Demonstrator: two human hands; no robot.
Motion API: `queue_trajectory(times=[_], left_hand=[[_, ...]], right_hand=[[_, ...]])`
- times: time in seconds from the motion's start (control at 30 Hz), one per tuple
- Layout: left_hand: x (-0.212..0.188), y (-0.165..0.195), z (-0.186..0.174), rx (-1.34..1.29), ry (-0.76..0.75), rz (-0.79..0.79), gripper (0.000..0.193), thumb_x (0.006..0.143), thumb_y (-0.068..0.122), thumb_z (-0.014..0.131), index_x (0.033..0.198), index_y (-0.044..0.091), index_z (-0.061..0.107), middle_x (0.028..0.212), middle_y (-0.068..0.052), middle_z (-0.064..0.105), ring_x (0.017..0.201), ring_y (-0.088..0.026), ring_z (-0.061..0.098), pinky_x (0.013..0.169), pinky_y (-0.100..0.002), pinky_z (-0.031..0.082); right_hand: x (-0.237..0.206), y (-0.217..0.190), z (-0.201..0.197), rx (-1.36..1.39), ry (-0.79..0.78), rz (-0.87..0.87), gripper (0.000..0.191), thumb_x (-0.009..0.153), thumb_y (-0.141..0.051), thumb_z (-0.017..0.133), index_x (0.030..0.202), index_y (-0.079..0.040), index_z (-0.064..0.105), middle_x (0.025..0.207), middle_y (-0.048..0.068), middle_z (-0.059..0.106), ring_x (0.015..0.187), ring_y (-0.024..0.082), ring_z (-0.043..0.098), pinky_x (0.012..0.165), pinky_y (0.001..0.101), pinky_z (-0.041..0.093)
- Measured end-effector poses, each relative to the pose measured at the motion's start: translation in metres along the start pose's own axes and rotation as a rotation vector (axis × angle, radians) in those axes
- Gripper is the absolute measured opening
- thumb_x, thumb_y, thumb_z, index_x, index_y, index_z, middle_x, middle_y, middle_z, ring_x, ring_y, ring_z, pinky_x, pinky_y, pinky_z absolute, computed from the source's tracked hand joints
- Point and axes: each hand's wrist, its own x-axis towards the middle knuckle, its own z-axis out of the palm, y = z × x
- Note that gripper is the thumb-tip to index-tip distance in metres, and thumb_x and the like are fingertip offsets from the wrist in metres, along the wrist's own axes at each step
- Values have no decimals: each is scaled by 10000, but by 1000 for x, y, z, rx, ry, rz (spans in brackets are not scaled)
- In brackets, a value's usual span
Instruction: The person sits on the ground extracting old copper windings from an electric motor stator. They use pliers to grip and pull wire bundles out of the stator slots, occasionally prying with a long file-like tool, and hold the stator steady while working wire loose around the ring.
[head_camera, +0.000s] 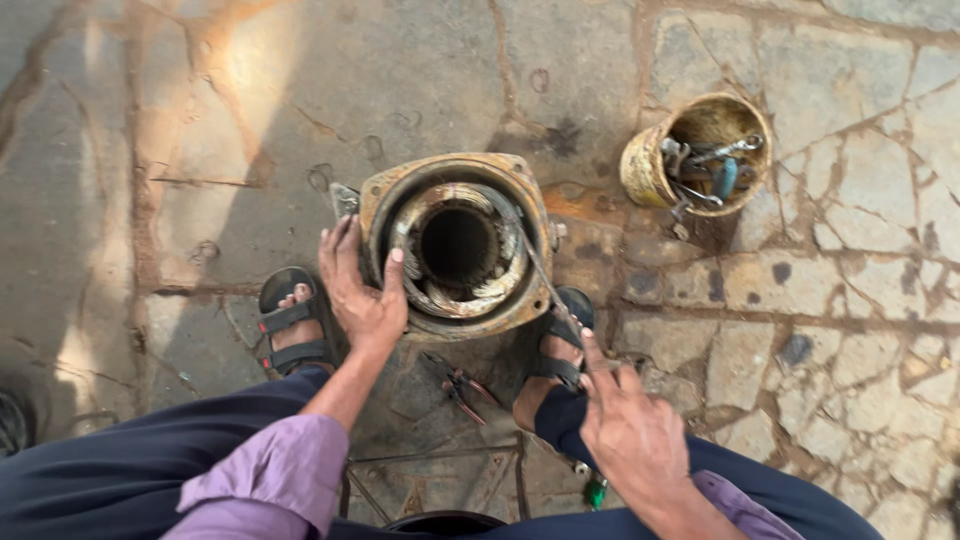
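Note:
A rusty round motor housing (530, 215) stands upright on the stone floor between my two sandalled feet, with dull copper windings (415, 225) around its dark bore. My left hand (358, 290) grips the housing's left rim, thumb over the inner edge. My right hand (630, 430) holds a long thin metal rod (540, 270) whose far end reaches into the windings at the upper right of the bore.
A yellowed bucket (645, 165) with wrenches and other tools stands at the upper right. Red-handled pliers (460, 385) lie on the floor below the housing. A green-handled tool (595, 492) lies by my right leg. Cracked stone paving surrounds everything.

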Motion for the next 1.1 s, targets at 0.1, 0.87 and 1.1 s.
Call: queue_trajectory(times=[0.1, 0.87, 1.1], left_hand=[[1, -2, 11, -181, 80, -47, 428, 1065, 242, 560, 1436, 30, 584, 1498, -175, 581, 1485, -389, 444, 1275, -494, 272], [-2, -7, 13, -163, 82, -342, 525, 1106, 309, 510, 1480, -57, 459, 1449, -245, 589, 1356, -342, 575, 1163, -407, 412], [-2, -9, 16, -171, 94, -319, 524, 1111, 305, 530, 1482, -59, 460, 1472, -250, 571, 1385, -343, 557, 1187, -409, 401]], right_hand=[[3, 5, 2, 7, -21, 28, 681, 879, -273, 636, 1540, -300, 476, 854, 117, 642, 597, 386, 667, 571, 513, 560], [-2, 9, 14, 1116, -123, -63, 562, 985, -78, 649, 1521, -48, 486, 1252, 78, 647, 916, 39, 561, 685, 211, 501], [-14, 22, -1, 1456, -495, 621, 580, 1006, -116, 669, 1567, -142, 526, 869, 106, 601, 506, 117, 489, 370, 259, 350]])
